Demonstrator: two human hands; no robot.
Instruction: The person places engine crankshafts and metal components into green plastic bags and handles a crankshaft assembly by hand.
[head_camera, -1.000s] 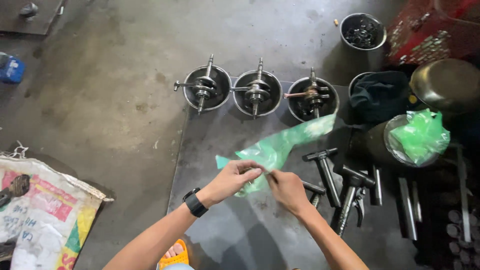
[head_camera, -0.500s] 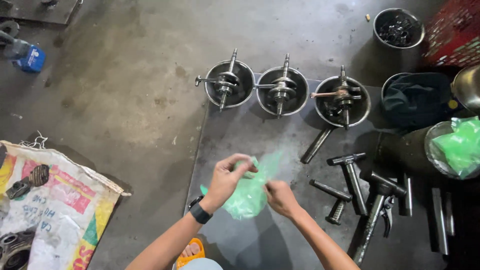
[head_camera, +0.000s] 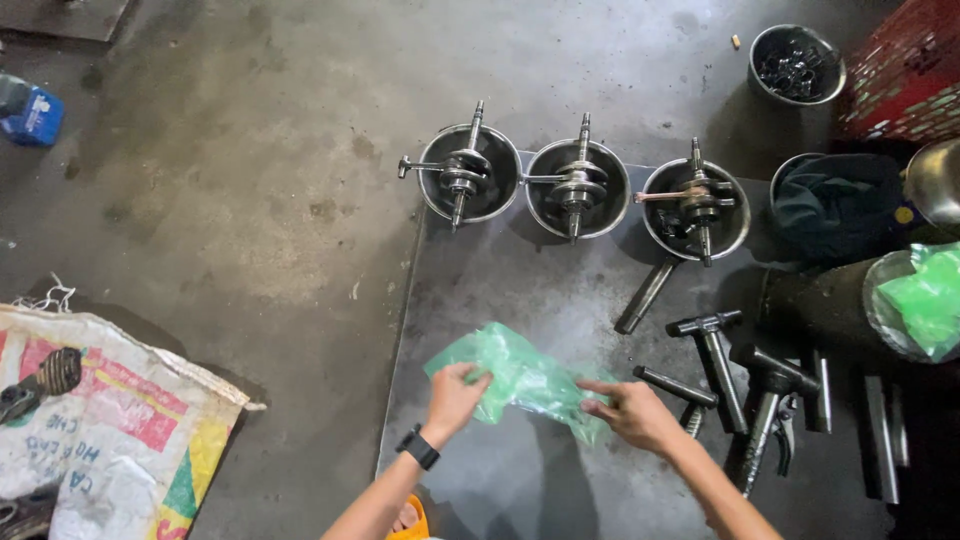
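Both hands, left hand (head_camera: 452, 397) and right hand (head_camera: 628, 412), pinch a crumpled green plastic bag (head_camera: 515, 376) lower centre; printed woven sack (head_camera: 90, 420) lower left.

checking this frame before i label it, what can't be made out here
Head view, the only one:
- Inside of the green plastic bag: crumpled film hides whether it holds anything.
- Left hand and right hand grip: fingertips partly under the film.
- Contents of the far metal bowl: too small and dark.
- Woven sack: cut off by the left and bottom edges.
- Tools at right: lost in shadow.
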